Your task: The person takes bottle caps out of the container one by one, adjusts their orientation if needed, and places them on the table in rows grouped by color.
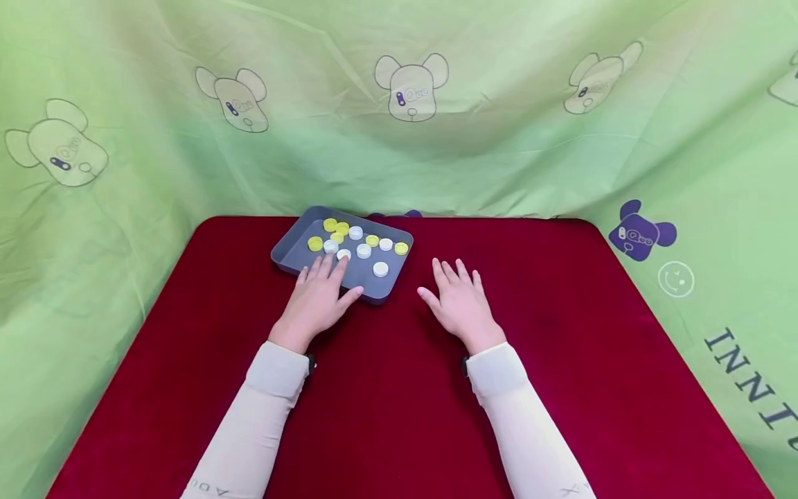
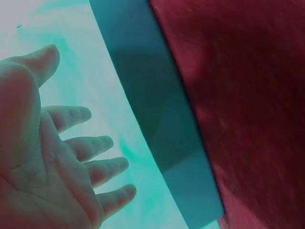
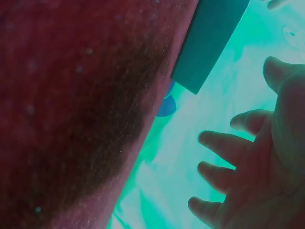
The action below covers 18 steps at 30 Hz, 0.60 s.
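Observation:
A grey tray [image 1: 293, 244] at the far side of the table holds several white and yellow bottle caps, among them a white cap [image 1: 380, 269] and a yellow cap [image 1: 315, 243]. My left hand [image 1: 316, 298] is over the tray's near edge, fingers spread and holding nothing. In the left wrist view the tray's outer wall [image 2: 152, 105] stands beyond the extended fingers. To the right of the tray is my right hand [image 1: 460, 301], its fingers straight and spread above the cloth with nothing in them. The right wrist view shows the tray's end wall [image 3: 209, 45] farther off.
A dark red cloth [image 1: 399, 416] covers the table. Green fabric [image 1: 499, 166] with printed bear heads hangs behind and along both sides, close to the table's far edge.

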Each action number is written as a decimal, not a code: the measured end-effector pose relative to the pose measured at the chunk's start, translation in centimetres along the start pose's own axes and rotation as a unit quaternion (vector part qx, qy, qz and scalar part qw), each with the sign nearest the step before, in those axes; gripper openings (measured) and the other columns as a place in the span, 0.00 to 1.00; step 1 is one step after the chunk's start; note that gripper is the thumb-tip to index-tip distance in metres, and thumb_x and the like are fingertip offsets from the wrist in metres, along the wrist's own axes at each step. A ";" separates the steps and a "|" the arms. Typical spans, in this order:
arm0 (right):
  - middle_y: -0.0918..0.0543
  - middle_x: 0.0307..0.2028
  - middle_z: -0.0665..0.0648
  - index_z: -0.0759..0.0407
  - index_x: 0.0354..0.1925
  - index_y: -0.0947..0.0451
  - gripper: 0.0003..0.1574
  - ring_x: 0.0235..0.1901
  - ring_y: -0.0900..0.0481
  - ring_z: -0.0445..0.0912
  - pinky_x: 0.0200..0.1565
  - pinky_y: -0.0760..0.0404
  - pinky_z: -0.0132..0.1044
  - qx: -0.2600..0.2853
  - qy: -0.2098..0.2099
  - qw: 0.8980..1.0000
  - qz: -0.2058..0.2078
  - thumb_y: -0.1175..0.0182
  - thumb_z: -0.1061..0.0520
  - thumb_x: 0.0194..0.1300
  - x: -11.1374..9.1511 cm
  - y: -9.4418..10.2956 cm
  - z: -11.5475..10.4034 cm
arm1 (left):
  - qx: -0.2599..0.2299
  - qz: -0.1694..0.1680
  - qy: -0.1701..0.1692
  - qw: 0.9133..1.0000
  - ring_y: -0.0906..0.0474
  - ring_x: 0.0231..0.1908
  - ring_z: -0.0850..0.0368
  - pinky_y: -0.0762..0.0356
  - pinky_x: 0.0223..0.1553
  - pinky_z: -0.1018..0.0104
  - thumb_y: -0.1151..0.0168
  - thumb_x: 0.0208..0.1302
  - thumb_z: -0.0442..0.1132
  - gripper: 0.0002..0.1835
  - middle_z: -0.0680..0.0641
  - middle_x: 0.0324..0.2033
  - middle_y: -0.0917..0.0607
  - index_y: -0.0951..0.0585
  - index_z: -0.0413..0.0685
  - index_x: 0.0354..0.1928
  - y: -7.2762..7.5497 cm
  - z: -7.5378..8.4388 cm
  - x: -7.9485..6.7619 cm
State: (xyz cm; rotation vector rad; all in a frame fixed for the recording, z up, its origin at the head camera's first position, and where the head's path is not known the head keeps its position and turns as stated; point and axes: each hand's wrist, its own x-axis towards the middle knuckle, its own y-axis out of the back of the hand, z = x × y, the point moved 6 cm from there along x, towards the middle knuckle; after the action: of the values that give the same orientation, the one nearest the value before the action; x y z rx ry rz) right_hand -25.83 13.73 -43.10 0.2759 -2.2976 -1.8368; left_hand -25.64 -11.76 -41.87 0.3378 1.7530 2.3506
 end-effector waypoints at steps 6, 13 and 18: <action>0.36 0.69 0.62 0.57 0.77 0.52 0.46 0.72 0.52 0.62 0.68 0.58 0.60 0.037 -0.009 0.999 -0.028 0.59 0.33 0.73 0.5 -0.2 0.8 | -0.015 0.005 0.003 1.000 0.49 0.70 0.34 0.50 0.67 0.43 0.50 0.70 0.62 0.42 0.34 0.72 0.45 0.42 0.40 0.74 0.5 -1.9 -0.4; 0.33 0.67 0.65 0.59 0.76 0.49 0.46 0.69 0.44 0.63 0.68 0.49 0.56 0.068 0.009 0.997 -0.030 0.58 0.33 0.73 2.3 0.0 1.1 | -0.074 0.025 0.016 0.997 0.46 0.70 0.41 0.43 0.66 0.46 0.49 0.71 0.58 0.41 0.35 0.71 0.43 0.43 0.35 0.73 2.1 -4.3 -1.3; 0.32 0.66 0.65 0.59 0.76 0.50 0.46 0.67 0.40 0.62 0.66 0.43 0.53 0.085 0.010 0.996 -0.033 0.57 0.34 0.73 3.5 0.3 1.1 | -0.109 0.031 0.034 0.993 0.46 0.70 0.42 0.45 0.66 0.46 0.49 0.71 0.60 0.42 0.37 0.72 0.42 0.44 0.39 0.74 2.7 -5.8 -1.5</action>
State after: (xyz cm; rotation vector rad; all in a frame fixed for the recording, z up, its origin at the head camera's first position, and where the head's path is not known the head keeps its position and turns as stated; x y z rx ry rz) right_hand -29.51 13.93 -42.93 0.3979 -2.4615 -1.6611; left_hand -25.95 -18.31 -40.98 0.2845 1.5138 2.5960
